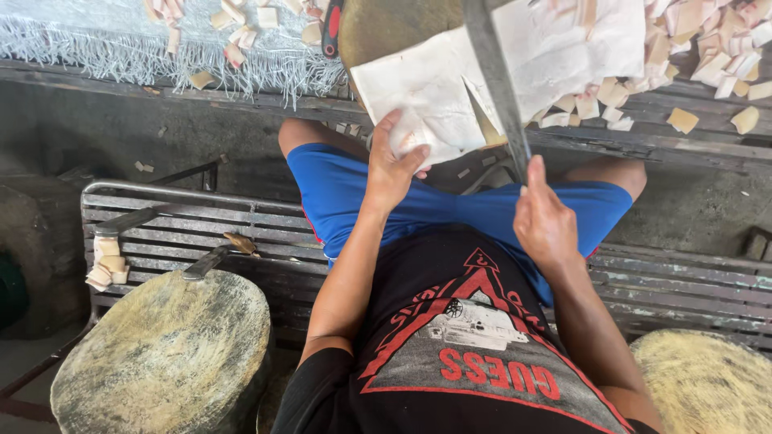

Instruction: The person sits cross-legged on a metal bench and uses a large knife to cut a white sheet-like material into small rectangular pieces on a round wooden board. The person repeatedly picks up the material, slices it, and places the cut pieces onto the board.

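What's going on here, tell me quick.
A seated person is cutting a pale white sheet on a round chopping block. The left hand grips the sheet's near edge; the right hand holds a long knife, its blade laid across the sheet. Small cut squares lie heaped on the slatted bench. A second block with another knife sits beside the person.

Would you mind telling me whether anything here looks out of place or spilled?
A few small cut pieces lie loose on the ground below the slatted bench, away from the pile near the pale sheet in the left hand. Nothing looks damaged.
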